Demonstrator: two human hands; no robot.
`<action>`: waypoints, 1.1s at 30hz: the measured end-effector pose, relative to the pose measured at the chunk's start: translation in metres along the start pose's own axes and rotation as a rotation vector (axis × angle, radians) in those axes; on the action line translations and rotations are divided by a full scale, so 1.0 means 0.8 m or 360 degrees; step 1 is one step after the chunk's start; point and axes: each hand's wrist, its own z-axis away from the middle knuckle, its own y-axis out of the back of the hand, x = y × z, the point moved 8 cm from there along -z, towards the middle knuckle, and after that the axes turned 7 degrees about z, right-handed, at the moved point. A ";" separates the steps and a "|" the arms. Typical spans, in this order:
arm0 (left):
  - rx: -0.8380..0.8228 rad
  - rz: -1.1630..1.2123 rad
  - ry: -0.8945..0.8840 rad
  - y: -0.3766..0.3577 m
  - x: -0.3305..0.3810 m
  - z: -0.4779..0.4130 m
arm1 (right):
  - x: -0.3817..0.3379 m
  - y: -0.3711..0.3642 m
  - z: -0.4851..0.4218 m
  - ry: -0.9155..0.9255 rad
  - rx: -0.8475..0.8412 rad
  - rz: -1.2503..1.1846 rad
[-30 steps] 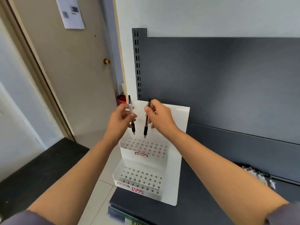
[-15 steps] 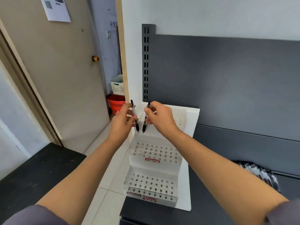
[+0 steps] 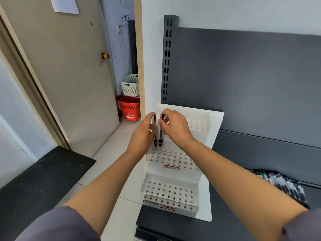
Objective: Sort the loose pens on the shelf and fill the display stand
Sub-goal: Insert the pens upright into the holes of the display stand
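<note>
Two pens are held upright | left pen (image 3: 155, 132) pinched by left hand (image 3: 141, 136) | right pen (image 3: 161, 132) pinched by right hand (image 3: 175, 127) | display stand (image 3: 173, 181) holes just under tips

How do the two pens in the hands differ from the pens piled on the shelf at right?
The held pens stand upright, side by side; the piled pens lie flat in a jumble. The left hand and right hand each pinch one held pen; nothing touches the piled pens. The held pens are at the display stand's middle tier; the piled pens lie on the shelf beside it. Both look black and clear.
</note>
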 end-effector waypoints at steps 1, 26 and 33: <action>0.0002 -0.0005 -0.0015 0.000 0.001 0.000 | 0.001 -0.005 -0.001 -0.0006 -0.0059 0.0031; 0.0041 -0.0157 0.0108 0.010 0.009 -0.006 | 0.010 -0.001 -0.010 0.0066 -0.0232 0.0058; 0.0154 -0.0333 0.0228 0.011 0.014 0.000 | 0.007 -0.006 -0.015 0.0147 -0.0292 -0.0028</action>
